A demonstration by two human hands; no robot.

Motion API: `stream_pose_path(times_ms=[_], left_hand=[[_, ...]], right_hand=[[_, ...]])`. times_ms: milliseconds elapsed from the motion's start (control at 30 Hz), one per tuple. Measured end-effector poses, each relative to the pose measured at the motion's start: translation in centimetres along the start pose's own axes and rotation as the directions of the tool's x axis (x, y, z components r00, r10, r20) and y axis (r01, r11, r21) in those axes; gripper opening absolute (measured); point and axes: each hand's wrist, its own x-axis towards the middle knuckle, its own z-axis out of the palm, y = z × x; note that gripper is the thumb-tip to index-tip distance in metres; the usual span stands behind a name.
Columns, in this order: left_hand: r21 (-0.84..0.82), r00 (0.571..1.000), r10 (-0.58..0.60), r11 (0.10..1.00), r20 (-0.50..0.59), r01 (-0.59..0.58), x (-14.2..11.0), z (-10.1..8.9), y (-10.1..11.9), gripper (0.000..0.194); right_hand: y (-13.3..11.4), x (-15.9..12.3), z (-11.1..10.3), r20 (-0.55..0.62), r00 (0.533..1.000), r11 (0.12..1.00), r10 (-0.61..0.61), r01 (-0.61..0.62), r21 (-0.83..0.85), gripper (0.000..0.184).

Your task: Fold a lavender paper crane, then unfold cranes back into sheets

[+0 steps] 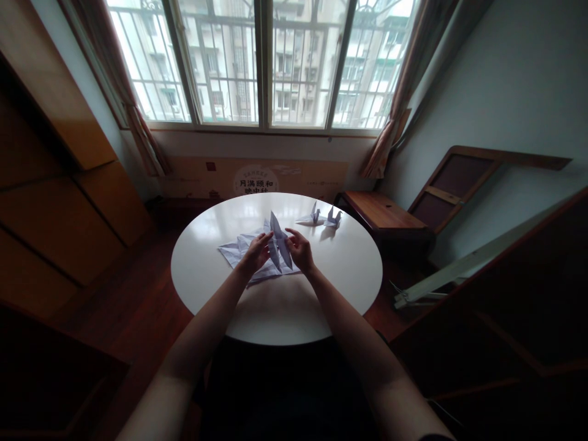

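Observation:
Between my hands, above the round white table (202, 288), is a folded paper piece (278, 240) with long pointed ends. One point rises upward and two narrow points hang down. My left hand (258, 250) pinches its left side, and my right hand (299, 248) grips its right side with bent fingers. Beneath it lie creased sheets of pale paper (232, 251), partly hidden by my hands. Farther back on the right stand two finished paper cranes, one winged crane (314, 214) and another crane (333, 218) beside it.
A barred window (261, 67) with tied curtains is beyond the table. A printed box (294, 174) lies along the wall below it. To the right stands a low wooden bench (383, 210); wooden cabinets (96, 202) line the left side.

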Motion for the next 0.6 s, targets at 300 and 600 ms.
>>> stream_pose_path(times_ms=[300, 600], left_hand=[[0.022, 1.000, 0.011, 1.000, -0.007, -0.011, -0.30, 0.09, 0.07, 0.053], [0.022, 0.999, 0.010, 1.000, 0.051, -0.011, -0.60, 0.19, 0.28, 0.045]], right_hand=[[-0.63, 0.20, 0.05, -0.097, 0.994, 0.999, 0.050, -0.049, 0.010, 0.027], [-0.69, 0.23, -0.24, -0.122, 0.984, 0.988, 0.129, -0.137, -0.066, 0.033]])
